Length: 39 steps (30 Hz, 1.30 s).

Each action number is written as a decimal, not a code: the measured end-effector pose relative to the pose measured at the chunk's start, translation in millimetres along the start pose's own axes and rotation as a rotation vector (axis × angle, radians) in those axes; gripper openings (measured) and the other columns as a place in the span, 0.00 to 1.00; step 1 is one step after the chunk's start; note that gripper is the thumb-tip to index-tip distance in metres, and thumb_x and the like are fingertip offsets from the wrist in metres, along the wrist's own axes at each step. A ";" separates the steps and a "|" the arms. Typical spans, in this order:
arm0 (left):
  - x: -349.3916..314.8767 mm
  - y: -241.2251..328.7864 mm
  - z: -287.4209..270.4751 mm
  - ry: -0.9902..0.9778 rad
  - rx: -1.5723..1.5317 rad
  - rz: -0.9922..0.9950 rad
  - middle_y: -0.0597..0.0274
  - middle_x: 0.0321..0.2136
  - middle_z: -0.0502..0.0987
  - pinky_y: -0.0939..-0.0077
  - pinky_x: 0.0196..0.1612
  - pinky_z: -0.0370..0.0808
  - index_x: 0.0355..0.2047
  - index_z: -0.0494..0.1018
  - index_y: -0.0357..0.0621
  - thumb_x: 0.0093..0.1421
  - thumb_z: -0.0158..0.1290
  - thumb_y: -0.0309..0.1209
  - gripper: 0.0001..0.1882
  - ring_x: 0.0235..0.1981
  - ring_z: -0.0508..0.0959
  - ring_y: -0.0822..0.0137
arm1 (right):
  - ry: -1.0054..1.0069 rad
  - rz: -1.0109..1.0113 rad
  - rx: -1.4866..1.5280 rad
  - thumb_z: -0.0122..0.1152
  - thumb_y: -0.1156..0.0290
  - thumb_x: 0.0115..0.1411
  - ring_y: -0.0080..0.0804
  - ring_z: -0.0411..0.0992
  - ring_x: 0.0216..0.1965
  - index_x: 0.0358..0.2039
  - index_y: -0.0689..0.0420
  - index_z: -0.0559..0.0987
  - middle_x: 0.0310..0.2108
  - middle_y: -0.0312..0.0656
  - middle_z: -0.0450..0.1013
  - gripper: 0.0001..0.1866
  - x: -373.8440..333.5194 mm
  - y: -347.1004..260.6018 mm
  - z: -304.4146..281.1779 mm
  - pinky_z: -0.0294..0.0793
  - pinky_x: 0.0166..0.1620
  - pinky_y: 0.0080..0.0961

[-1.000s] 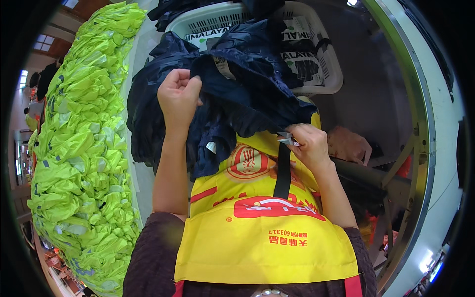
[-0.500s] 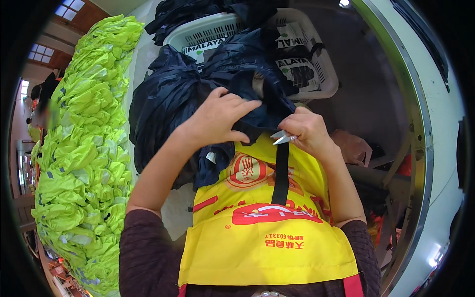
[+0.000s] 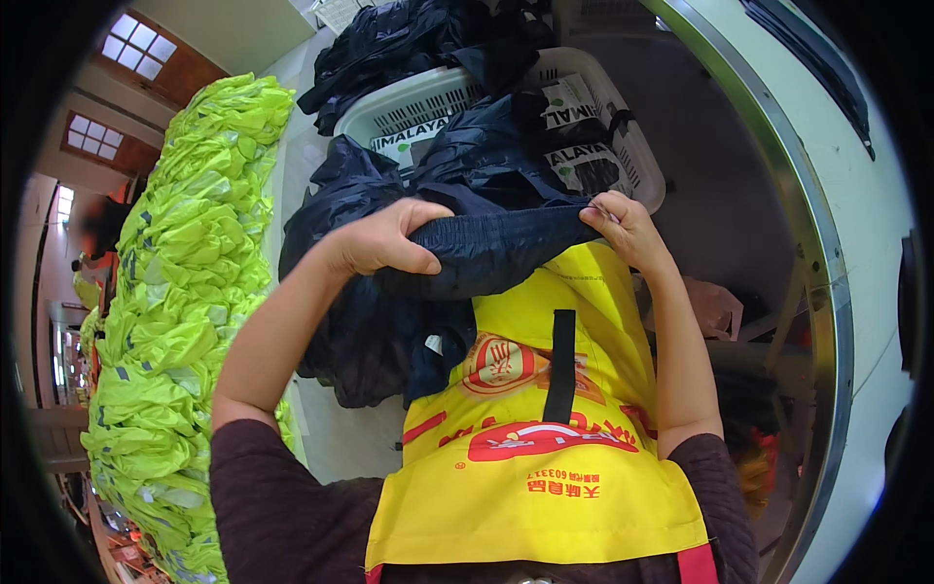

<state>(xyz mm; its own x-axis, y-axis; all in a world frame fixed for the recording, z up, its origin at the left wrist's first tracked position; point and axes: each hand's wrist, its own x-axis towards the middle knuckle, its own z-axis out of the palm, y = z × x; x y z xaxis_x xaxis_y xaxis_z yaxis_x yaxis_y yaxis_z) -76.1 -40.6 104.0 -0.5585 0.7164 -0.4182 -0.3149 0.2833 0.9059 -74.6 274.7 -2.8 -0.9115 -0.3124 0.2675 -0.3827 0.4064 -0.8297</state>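
A dark navy garment (image 3: 496, 248) with a gathered, elastic-looking band is stretched between my hands above my lap. My left hand (image 3: 389, 238) grips the band's left end, thumb in front and fingers behind the cloth. At the other end, my right hand (image 3: 626, 229) pinches the garment's edge between thumb and fingertips. A thin metallic glint shows at the right fingers; the thread snips seen there earlier are mostly hidden now. The rest of the garment hangs in dark folds below my left hand, with a small white label (image 3: 435, 344) on it.
Behind the garment stands a white plastic basket (image 3: 647, 175) with dark clothing and printed packages. More dark garments (image 3: 399, 49) lie beyond it. A tall heap of bright yellow-green garments (image 3: 185, 321) fills the left side. A metal-edged white table (image 3: 856, 253) curves along the right.
Both hands have moved apart, drawing the garment's band taut between them. The snips' open blades, plain before in my right hand, have dropped from sight. The view has shifted slightly.
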 end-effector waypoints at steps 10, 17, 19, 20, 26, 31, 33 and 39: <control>18.5 -37.1 4.9 -0.018 -0.167 0.066 0.63 0.34 0.76 0.83 0.43 0.73 0.41 0.71 0.32 0.39 0.58 0.26 0.25 0.34 0.76 0.74 | 0.018 -0.240 -0.199 0.61 0.64 0.54 0.34 0.68 0.27 0.30 0.57 0.78 0.24 0.39 0.72 0.10 9.5 -42.6 10.3 0.67 0.32 0.25; 21.6 -33.6 8.4 -0.045 -0.094 0.038 0.61 0.35 0.76 0.81 0.43 0.73 0.43 0.70 0.29 0.35 0.58 0.23 0.29 0.35 0.77 0.73 | -0.048 -0.197 0.015 0.61 0.66 0.53 0.31 0.73 0.29 0.34 0.58 0.78 0.28 0.42 0.74 0.11 12.5 -81.5 39.5 0.70 0.34 0.22; 19.0 -34.6 7.3 -0.020 -0.185 0.034 0.63 0.34 0.76 0.82 0.42 0.73 0.41 0.71 0.31 0.38 0.57 0.24 0.25 0.33 0.76 0.74 | 0.188 -0.021 0.262 0.60 0.64 0.54 0.29 0.74 0.28 0.32 0.59 0.78 0.26 0.42 0.75 0.11 20.0 -59.5 43.1 0.71 0.32 0.23; 18.5 -37.9 6.5 -0.008 -0.217 0.047 0.62 0.34 0.76 0.82 0.42 0.74 0.41 0.71 0.31 0.38 0.57 0.24 0.25 0.33 0.76 0.73 | 0.309 0.023 0.284 0.57 0.66 0.57 0.22 0.72 0.26 0.32 0.60 0.77 0.23 0.39 0.74 0.10 21.8 -55.3 38.0 0.69 0.30 0.19; 18.0 -52.2 11.5 0.010 -0.296 0.069 0.60 0.35 0.77 0.80 0.43 0.74 0.42 0.70 0.30 0.38 0.56 0.23 0.26 0.34 0.77 0.72 | 0.084 0.043 0.286 0.65 0.68 0.49 0.22 0.66 0.20 0.25 0.62 0.77 0.18 0.39 0.70 0.10 -25.6 -95.1 40.8 0.66 0.26 0.17; 21.0 -60.7 16.3 -0.002 -0.341 0.078 0.58 0.36 0.77 0.79 0.43 0.74 0.42 0.70 0.30 0.39 0.57 0.24 0.25 0.34 0.78 0.71 | -0.078 0.111 0.181 0.64 0.70 0.50 0.16 0.67 0.22 0.26 0.61 0.77 0.19 0.34 0.70 0.08 -36.9 -92.8 53.9 0.65 0.26 0.15; 20.2 -70.7 17.0 -0.015 -0.415 0.094 0.57 0.37 0.77 0.79 0.44 0.74 0.42 0.70 0.31 0.43 0.58 0.26 0.24 0.35 0.78 0.70 | -0.142 0.235 0.367 0.63 0.69 0.52 0.17 0.65 0.22 0.25 0.60 0.76 0.18 0.32 0.69 0.08 -36.5 -80.5 48.6 0.64 0.26 0.15; 36.5 -119.1 46.6 0.275 -0.686 -0.129 0.54 0.37 0.76 0.78 0.40 0.76 0.39 0.69 0.33 0.55 0.55 0.33 0.16 0.34 0.79 0.67 | -0.161 0.323 0.474 0.60 0.63 0.55 0.17 0.63 0.22 0.25 0.58 0.74 0.20 0.31 0.68 0.11 -37.4 -43.8 64.8 0.62 0.27 0.13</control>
<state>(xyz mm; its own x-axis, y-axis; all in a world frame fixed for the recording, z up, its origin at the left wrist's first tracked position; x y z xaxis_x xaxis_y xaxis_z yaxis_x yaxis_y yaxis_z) -23.2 -18.5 -16.0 -0.6281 0.4939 -0.6013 -0.7483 -0.1714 0.6409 -14.0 212.9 -8.3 -0.9221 -0.3781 -0.0816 0.0527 0.0864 -0.9949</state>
